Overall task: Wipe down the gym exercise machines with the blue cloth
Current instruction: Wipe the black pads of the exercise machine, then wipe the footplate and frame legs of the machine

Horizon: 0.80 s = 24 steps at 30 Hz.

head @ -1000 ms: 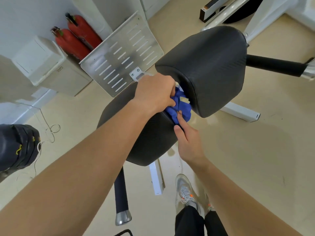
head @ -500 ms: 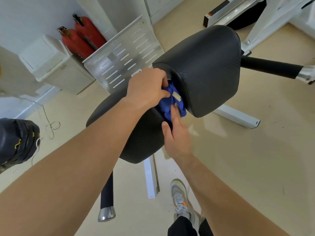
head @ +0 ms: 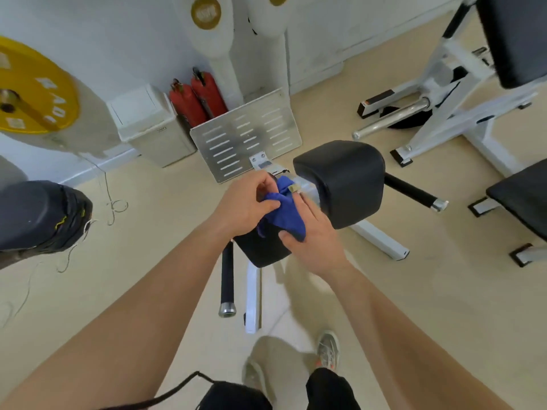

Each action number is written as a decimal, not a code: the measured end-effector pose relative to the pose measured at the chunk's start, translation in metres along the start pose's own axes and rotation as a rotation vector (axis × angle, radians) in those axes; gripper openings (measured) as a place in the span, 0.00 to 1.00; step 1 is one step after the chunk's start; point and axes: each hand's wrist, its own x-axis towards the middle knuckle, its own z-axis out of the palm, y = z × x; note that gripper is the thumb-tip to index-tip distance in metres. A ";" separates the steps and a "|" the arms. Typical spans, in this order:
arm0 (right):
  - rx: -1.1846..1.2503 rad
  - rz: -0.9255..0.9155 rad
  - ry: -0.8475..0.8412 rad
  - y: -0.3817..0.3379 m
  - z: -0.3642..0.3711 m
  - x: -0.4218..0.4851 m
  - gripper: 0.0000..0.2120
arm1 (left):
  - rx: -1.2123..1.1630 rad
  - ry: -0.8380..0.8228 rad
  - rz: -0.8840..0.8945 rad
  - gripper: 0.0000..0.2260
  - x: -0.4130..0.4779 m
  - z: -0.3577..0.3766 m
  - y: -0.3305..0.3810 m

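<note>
The blue cloth is bunched between both hands, above the gap between the machine's two black pads. My left hand grips its upper left part with curled fingers. My right hand holds its lower right edge, thumb hooked under the cloth and fingers lying over it. The far black pad sits just right of the hands. The near black pad is mostly hidden under them. A silver bracket shows between the pads.
A slotted metal footplate leans behind the pads, with two red extinguishers and a white bin at the wall. Black handle bars stick out. A yellow weight plate hangs left. White-framed benches stand right.
The view has pulled back and up from the pads. Both hands have lifted the cloth out of the gap between the pads, and my right hand now holds it.
</note>
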 end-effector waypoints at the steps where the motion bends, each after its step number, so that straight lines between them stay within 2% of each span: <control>1: 0.009 -0.009 -0.022 -0.018 -0.003 -0.004 0.37 | -0.036 -0.004 -0.006 0.09 -0.012 -0.012 0.001; 4: 0.099 0.042 -0.086 -0.069 -0.005 -0.011 0.27 | -0.090 -0.026 -0.002 0.12 -0.041 -0.047 -0.009; 7: -0.013 0.077 -0.101 -0.113 0.010 -0.008 0.16 | -0.122 0.003 -0.013 0.11 -0.061 -0.084 -0.045; 11: -0.230 0.071 -0.153 -0.179 0.053 0.011 0.13 | -0.141 0.058 -0.094 0.07 -0.082 -0.135 -0.120; 15: -0.409 0.114 -0.253 -0.235 0.099 0.041 0.09 | -0.081 -0.064 -0.147 0.12 -0.102 -0.191 -0.198; 19: -0.477 0.146 -0.279 -0.271 0.128 0.065 0.08 | -0.003 -0.114 -0.166 0.12 -0.108 -0.241 -0.247; 24: -0.448 0.189 -0.232 -0.286 0.144 0.096 0.08 | 0.007 -0.153 -0.144 0.09 -0.079 -0.265 -0.267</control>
